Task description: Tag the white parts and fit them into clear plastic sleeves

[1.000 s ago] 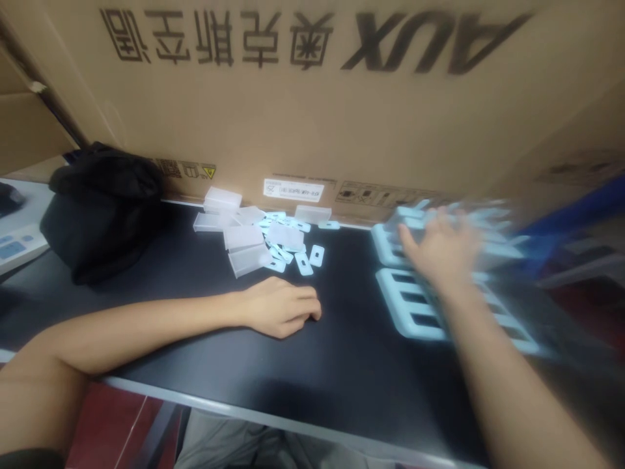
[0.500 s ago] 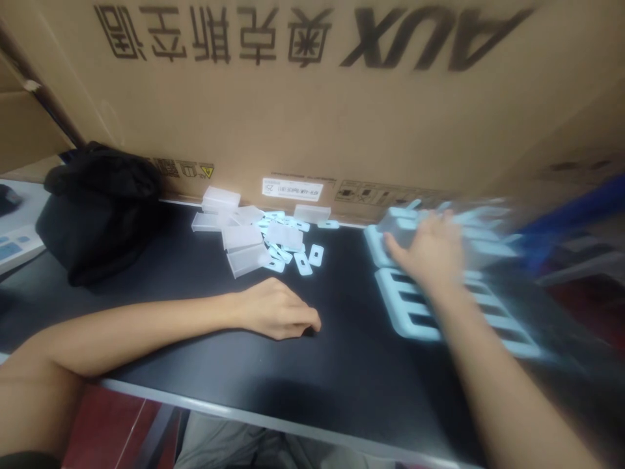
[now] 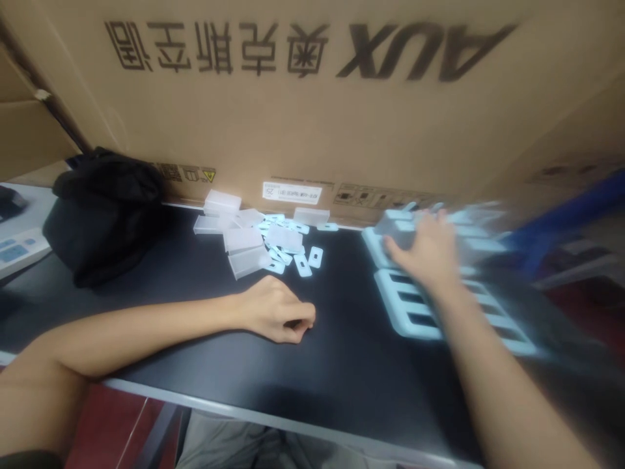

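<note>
My left hand (image 3: 280, 309) rests on the black table, its fingers curled into a loose fist with a dark hollow showing and nothing visible inside. My right hand (image 3: 434, 251) is stretched over a light-blue slotted rack (image 3: 374, 247) that holds translucent boxes with light-blue tops (image 3: 469, 228). Its thumb is spread apart at the rack's left side, and the fingertips lie on the box tops, blurred. Under my right wrist lies a second light-blue rack (image 3: 407, 319) with open slots. Beyond my left hand is a pile of translucent plastic boxes (image 3: 244, 260) and small light-blue tags (image 3: 303, 264) with rectangular holes.
A large cardboard box (image 3: 234, 124) with printed lettering stands along the back edge of the table (image 3: 342, 391). At the left sit a black cloth bag (image 3: 102, 215) and a white device with blue buttons (image 3: 22, 251). A blue bar (image 3: 566, 218) slants at the right.
My left hand has turned slightly and its fingers have shifted, so the hollow of the fist shows. My right hand stays over the rack. The view has tilted up a little.
</note>
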A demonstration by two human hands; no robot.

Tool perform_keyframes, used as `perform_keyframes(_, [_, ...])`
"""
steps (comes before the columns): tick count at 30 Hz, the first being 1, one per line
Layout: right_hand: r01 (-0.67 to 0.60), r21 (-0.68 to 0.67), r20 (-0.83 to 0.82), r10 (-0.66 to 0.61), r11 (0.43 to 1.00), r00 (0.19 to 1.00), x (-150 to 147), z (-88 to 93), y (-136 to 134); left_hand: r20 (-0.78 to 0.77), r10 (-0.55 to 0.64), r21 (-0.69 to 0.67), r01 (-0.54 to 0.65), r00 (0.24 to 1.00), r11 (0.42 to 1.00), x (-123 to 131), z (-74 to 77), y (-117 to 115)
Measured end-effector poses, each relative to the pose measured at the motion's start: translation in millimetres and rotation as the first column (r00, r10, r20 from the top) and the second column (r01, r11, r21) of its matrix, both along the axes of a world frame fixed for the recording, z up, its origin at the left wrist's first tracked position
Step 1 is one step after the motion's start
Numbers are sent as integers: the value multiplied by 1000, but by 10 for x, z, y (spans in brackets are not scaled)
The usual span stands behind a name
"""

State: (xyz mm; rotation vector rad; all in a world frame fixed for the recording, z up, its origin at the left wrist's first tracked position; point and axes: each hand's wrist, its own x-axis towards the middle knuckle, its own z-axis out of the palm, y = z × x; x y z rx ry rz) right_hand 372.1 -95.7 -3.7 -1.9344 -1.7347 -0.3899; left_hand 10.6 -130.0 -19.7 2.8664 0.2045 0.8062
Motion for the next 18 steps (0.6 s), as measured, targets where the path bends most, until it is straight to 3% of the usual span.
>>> perform_keyframes(3, [35,26,10,-35,999,999,-41,80,-83,16,3,4,-3,1000,1000,0,18,-7])
perform_keyframes(8, [84,158,14,-88,984,996,-219,426,-317,-3,6,-54,-6,1000,999,5,86,-45])
perform_keyframes(12, [-166,152,44,161,974,986,-556,517,-411,-53,116,-67,-119,992,991,35,174,-56])
perform_keyframes(15, [-416,10,81,414,909,907,-875,370,-414,-156,245,-2,-249,957,969,68,230,-43])
perform_keyframes(18, [-527,-148,98,543,837,834,-1114,171,-398,-222,289,36,-289,931,957,93,253,-34])
